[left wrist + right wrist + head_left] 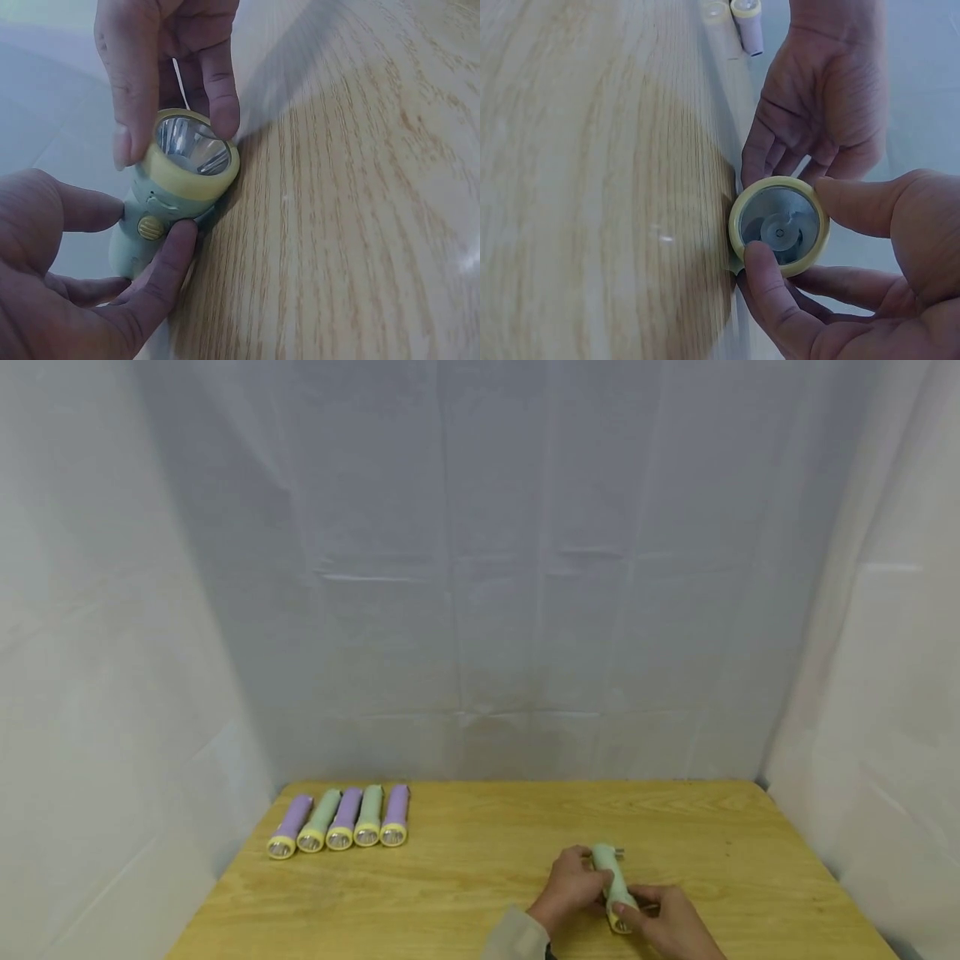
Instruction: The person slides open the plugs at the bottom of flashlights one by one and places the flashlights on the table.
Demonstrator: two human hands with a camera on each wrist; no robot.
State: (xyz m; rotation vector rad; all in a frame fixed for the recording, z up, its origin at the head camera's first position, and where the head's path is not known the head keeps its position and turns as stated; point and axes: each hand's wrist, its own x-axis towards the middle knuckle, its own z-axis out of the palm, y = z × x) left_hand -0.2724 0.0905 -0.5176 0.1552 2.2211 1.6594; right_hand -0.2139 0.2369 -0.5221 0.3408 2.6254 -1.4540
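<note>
A pale green flashlight (608, 861) with a yellow head lies on or just over the wooden table, at the right front. My left hand (573, 885) grips its body; the left wrist view shows the thumb and fingers on either side of the yellow switch (151, 228). Around the lamp end, my right hand (667, 918) holds the yellow rim (822, 238) between thumb and fingers. One right fingertip overlaps the lens edge in the right wrist view. A small silvery piece (619, 852) sticks out at the far end. The light looks unlit.
Several flashlights stand side by side at the table's back left, purple (396, 806) and pale green (370, 806) by turns, lamp ends facing me. White sheeting (480, 610) encloses the wooden table (465, 868) behind and on both sides.
</note>
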